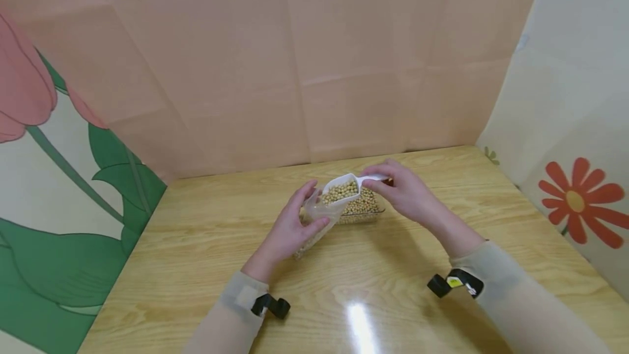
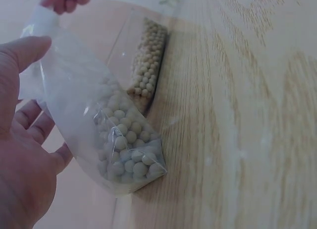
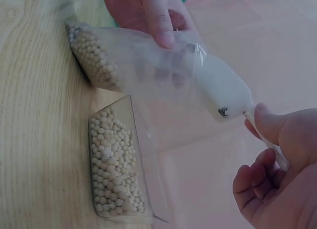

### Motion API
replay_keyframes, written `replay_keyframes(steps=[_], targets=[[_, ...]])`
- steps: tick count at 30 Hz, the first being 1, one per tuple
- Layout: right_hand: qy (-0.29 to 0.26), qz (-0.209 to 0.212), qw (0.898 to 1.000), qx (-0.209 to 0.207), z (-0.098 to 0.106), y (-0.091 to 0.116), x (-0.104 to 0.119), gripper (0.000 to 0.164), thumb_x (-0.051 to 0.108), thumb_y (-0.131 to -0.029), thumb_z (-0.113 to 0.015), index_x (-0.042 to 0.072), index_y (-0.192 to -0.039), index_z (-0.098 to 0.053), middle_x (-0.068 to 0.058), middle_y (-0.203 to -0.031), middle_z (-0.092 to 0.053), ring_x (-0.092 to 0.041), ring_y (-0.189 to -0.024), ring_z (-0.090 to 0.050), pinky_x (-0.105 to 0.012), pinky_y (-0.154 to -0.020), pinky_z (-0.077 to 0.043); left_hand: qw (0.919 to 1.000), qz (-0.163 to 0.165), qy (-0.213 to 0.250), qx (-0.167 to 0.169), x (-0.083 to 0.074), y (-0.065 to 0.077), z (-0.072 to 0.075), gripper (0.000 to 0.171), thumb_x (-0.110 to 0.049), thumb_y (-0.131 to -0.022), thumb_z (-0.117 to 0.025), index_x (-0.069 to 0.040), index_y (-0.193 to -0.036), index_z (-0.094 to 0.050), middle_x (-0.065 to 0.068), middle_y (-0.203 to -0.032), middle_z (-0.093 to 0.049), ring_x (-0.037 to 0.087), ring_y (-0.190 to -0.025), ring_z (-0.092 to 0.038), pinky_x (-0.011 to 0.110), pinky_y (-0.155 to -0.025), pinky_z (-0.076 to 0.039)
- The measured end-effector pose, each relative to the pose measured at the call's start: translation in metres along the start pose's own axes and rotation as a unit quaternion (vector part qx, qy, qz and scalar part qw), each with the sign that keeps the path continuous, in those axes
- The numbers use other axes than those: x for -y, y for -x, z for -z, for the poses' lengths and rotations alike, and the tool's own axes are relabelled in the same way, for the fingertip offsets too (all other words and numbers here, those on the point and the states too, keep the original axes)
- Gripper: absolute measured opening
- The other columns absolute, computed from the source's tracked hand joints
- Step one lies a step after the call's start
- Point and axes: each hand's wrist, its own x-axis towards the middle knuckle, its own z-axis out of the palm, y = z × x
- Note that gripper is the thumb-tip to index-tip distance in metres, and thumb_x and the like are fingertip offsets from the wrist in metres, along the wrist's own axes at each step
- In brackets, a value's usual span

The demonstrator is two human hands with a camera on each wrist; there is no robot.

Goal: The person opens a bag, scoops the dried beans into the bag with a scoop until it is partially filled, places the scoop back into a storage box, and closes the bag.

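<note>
A clear plastic bag [image 2: 74, 85] stands tilted on the table, with soybeans [image 2: 129, 140] filling its lower end. My left hand [image 1: 291, 226] grips it near the mouth, thumb on one side and fingers on the other. In my right hand [image 1: 405, 190] is the handle of a white scoop [image 3: 225, 87], pinched between thumb and fingers. The scoop's front end reaches into the bag's mouth, and soybeans [image 1: 341, 191] lie in its bowl in the head view. Just behind the bag sits a clear plastic box [image 1: 361, 216] holding more soybeans.
The wooden table [image 1: 196, 245] extends on both sides of the hands. A pink sheet [image 1: 245, 70] hangs along its back edge. At the right stands a pale wall with a red flower [image 1: 575, 201]; large painted leaves [image 1: 54, 255] are at the left.
</note>
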Motion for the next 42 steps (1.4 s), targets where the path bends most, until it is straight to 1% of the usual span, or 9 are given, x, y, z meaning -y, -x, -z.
replay_keyframes(steps=[4, 8, 14, 18, 22, 26, 30, 35, 42], targets=[[0.029, 0.016, 0.999, -0.002, 0.0, -0.001, 0.008, 0.031, 0.024, -0.109, -0.074, 0.006, -0.133, -0.079, -0.01, -0.105, -0.06, -0.026, -0.093, -0.06, -0.041, -0.081, -0.052, 1.0, 0.005, 0.006, 0.0, 0.001, 0.0, -0.001, 0.089, -0.024, -0.102, -0.084, -0.022, -0.174, -0.033, 0.008, -0.167, -0.047, 0.031, -0.152, -0.046, 0.062, -0.113, -0.05], [0.063, 0.041, 0.997, -0.014, 0.0, -0.001, 0.014, 0.029, 0.024, -0.106, -0.077, 0.008, -0.13, -0.08, -0.008, -0.102, -0.059, -0.025, -0.088, -0.056, -0.041, -0.077, -0.049, 1.0, 0.004, 0.006, 0.001, 0.001, 0.0, -0.001, 0.088, -0.023, -0.102, -0.084, -0.02, -0.173, -0.033, 0.009, -0.166, -0.047, 0.032, -0.152, -0.046, 0.063, -0.113, -0.05], [0.123, 0.088, 0.988, -0.04, -0.002, -0.002, 0.023, 0.026, 0.022, -0.102, -0.082, 0.011, -0.126, -0.082, -0.005, -0.101, -0.062, -0.025, -0.086, -0.053, -0.041, -0.073, -0.047, 0.9999, -0.003, 0.016, -0.001, 0.0, 0.0, -0.001, 0.087, -0.022, -0.102, -0.084, -0.021, -0.173, -0.034, 0.01, -0.167, -0.047, 0.036, -0.153, -0.046, 0.068, -0.114, -0.047], [0.161, 0.14, 0.975, -0.062, -0.004, -0.001, 0.027, 0.023, 0.019, -0.099, -0.085, 0.012, -0.121, -0.084, -0.004, -0.099, -0.062, -0.024, -0.088, -0.053, -0.041, -0.073, -0.047, 0.9999, -0.003, 0.011, -0.003, 0.0, 0.0, -0.001, 0.087, -0.021, -0.102, -0.084, -0.02, -0.173, -0.034, 0.009, -0.166, -0.048, 0.033, -0.152, -0.047, 0.067, -0.115, -0.047], [0.2, 0.2, 0.955, -0.088, -0.005, 0.0, 0.031, 0.02, 0.017, -0.096, -0.087, 0.012, -0.116, -0.084, -0.003, -0.095, -0.061, -0.025, -0.089, -0.054, -0.04, -0.071, -0.048, 1.0, -0.005, 0.0, -0.003, -0.001, 0.0, -0.001, 0.088, -0.021, -0.102, -0.084, -0.016, -0.173, -0.033, 0.009, -0.165, -0.05, 0.032, -0.15, -0.048, 0.066, -0.116, -0.046], [0.209, 0.228, 0.945, -0.108, -0.005, 0.001, 0.032, 0.02, 0.016, -0.094, -0.09, 0.013, -0.113, -0.084, -0.003, -0.094, -0.061, -0.025, -0.087, -0.053, -0.039, -0.068, -0.047, 1.0, -0.006, -0.001, -0.003, -0.002, -0.001, -0.001, 0.089, -0.02, -0.102, -0.084, -0.017, -0.174, -0.033, 0.009, -0.165, -0.049, 0.031, -0.15, -0.048, 0.068, -0.117, -0.044], [0.195, 0.222, 0.948, -0.12, -0.003, 0.004, 0.031, 0.022, 0.013, -0.092, -0.091, 0.012, -0.114, -0.084, -0.004, -0.094, -0.062, -0.024, -0.085, -0.052, -0.038, -0.068, -0.046, 1.0, -0.007, 0.003, -0.002, -0.002, -0.001, -0.001, 0.089, -0.02, -0.101, -0.084, -0.019, -0.174, -0.032, 0.008, -0.167, -0.048, 0.031, -0.152, -0.047, 0.067, -0.118, -0.044], [0.157, 0.178, 0.964, -0.124, 0.0, 0.01, 0.026, 0.023, 0.011, -0.094, -0.089, 0.01, -0.116, -0.084, -0.003, -0.096, -0.061, -0.023, -0.083, -0.051, -0.037, -0.067, -0.045, 0.9999, -0.011, 0.002, -0.004, -0.001, 0.0, -0.001, 0.09, -0.019, -0.101, -0.084, -0.019, -0.174, -0.031, 0.009, -0.166, -0.049, 0.032, -0.152, -0.047, 0.066, -0.118, -0.044], [0.093, 0.109, 0.982, -0.124, 0.015, 0.018, 0.015, 0.02, 0.012, -0.102, -0.082, 0.009, -0.122, -0.083, -0.004, -0.1, -0.061, -0.021, -0.084, -0.053, -0.029, -0.071, -0.047, 0.9998, -0.017, 0.005, -0.001, 0.0, 0.001, -0.001, 0.09, -0.02, -0.102, -0.083, -0.025, -0.175, -0.029, 0.007, -0.165, -0.05, 0.029, -0.153, -0.046, 0.065, -0.118, -0.044]])
